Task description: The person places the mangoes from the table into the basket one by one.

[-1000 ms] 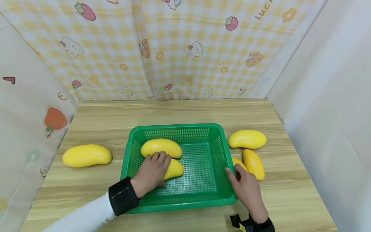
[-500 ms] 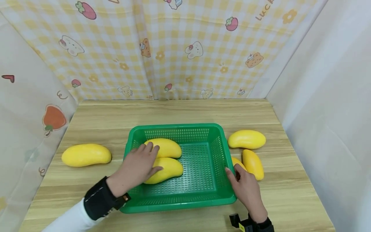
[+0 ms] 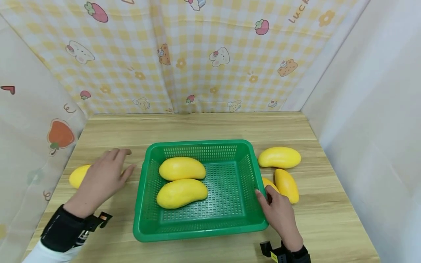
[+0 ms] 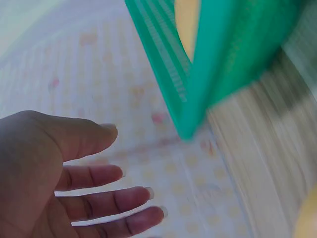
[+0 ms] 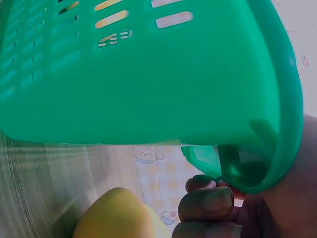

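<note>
Head view: empty left hand (image 3: 102,177), spread, part-hides mango (image 3: 77,176) near left edge of tabletop (image 3: 197,126); right hand (image 3: 280,215) grips green basket (image 3: 197,235), curled fingertips (image 5: 218,198) showing only in right wrist view.

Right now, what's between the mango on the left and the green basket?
In the head view, the left hand shows between them, hiding part of the mango; its fingers don't touch the basket. Wooden table shows too.

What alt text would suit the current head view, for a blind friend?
Two yellow fruits sit side by side in a green basket on a wood-grain table, a person's right hand with its grip on the basket's right edge. The empty left hand partly hides a third fruit at left; three more lie at right.
</note>
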`<state>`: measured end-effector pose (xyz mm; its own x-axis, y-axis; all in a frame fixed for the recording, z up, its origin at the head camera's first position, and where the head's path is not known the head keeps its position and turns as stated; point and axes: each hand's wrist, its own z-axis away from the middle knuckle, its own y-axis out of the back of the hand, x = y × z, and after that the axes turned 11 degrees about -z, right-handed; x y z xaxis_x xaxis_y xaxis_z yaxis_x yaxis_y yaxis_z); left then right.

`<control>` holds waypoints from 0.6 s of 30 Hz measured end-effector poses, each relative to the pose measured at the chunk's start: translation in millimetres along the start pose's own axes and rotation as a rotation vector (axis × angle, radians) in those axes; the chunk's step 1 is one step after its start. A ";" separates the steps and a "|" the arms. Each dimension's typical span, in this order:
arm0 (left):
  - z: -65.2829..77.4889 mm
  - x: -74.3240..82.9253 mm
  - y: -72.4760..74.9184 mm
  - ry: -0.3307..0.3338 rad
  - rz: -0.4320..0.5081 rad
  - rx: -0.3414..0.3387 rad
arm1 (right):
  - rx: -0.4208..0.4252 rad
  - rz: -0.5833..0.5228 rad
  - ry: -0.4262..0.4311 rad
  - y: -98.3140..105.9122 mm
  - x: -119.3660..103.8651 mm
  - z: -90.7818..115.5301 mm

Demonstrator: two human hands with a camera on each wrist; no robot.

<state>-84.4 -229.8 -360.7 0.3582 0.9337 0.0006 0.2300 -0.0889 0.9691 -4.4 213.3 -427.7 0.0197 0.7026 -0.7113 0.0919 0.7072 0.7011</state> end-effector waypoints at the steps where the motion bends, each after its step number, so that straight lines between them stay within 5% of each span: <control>1: 2.4 -6.0 -1.3 0.025 -0.009 -0.002 | -0.001 -0.001 -0.002 0.0 0.0 -0.1; 7: 18.9 -39.8 -11.3 0.129 -0.058 -0.048 | -0.001 -0.004 -0.013 -0.4 0.0 0.0; 18: 37.6 -88.3 -32.7 0.161 -0.005 -0.187 | 0.013 -0.009 -0.005 -0.6 0.3 1.3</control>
<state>-89.6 -322.4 -401.6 0.2056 0.9784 0.0201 0.0550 -0.0321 0.9980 -3.1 213.1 -428.5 0.0236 0.6956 -0.7181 0.1054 0.7126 0.6937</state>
